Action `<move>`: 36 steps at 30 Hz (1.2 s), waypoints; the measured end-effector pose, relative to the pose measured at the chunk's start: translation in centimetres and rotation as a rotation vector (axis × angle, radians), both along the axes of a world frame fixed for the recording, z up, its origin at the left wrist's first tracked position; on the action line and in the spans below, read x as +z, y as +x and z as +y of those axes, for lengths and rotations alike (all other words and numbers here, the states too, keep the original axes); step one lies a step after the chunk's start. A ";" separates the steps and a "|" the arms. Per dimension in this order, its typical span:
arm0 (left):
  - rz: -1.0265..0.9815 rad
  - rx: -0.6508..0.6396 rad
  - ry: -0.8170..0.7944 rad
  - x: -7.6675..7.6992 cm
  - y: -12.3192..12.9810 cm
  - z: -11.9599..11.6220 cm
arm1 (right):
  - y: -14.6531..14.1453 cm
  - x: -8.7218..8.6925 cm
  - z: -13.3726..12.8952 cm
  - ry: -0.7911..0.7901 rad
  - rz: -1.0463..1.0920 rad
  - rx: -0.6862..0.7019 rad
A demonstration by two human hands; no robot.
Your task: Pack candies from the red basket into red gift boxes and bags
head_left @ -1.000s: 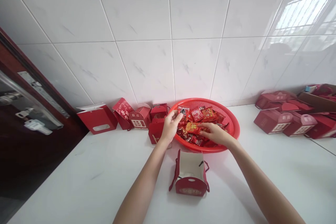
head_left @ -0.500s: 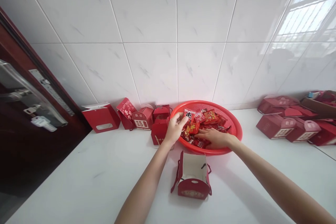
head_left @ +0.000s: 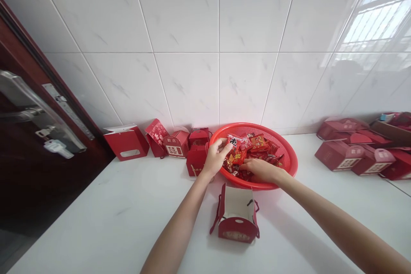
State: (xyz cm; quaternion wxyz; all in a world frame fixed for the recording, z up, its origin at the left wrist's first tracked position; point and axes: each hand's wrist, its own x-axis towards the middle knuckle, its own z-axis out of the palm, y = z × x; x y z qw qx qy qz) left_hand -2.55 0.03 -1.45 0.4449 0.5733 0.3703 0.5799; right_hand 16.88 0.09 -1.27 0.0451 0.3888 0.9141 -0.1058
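A red plastic basket (head_left: 290, 154) holds a heap of red-wrapped sweets (head_left: 258, 144) in shiny packets. At its left side my left hand (head_left: 215, 157) is closed, thumb and fingers pinching a red sweet packet (head_left: 233, 140) with a large black character. My right hand (head_left: 261, 170) reaches over the front rim into the sweets, its fingers curled down among the wrappers; what they grip is hidden. In front of the basket, between my forearms, stands an open dark red gift box (head_left: 238, 229) with a pale inside and cord handles.
Several red boxes (head_left: 176, 143) line the wall left of the basket, beside a tilted red carton (head_left: 126, 143). More gift boxes (head_left: 341, 156) and a brown tray (head_left: 390, 130) sit at the right. A dark door (head_left: 32, 171) with keys (head_left: 58, 147) borders the white counter (head_left: 128, 222).
My right hand's fingers have curled inward among the sweets, where they lay flatter before. My left hand keeps its packet. The whole view has shifted slightly.
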 end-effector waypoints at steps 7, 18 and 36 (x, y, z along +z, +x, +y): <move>0.006 0.001 0.001 -0.1 0.0 0.0 | 0.5 1.3 -0.5 -0.156 0.802 -0.177; 0.028 -0.028 0.005 -0.1 0.1 -0.3 | -0.7 2.3 -1.6 -0.292 1.232 -0.393; 0.005 -0.121 -0.034 0.3 -0.7 -0.1 | -0.4 1.5 -1.3 -0.321 1.183 -0.370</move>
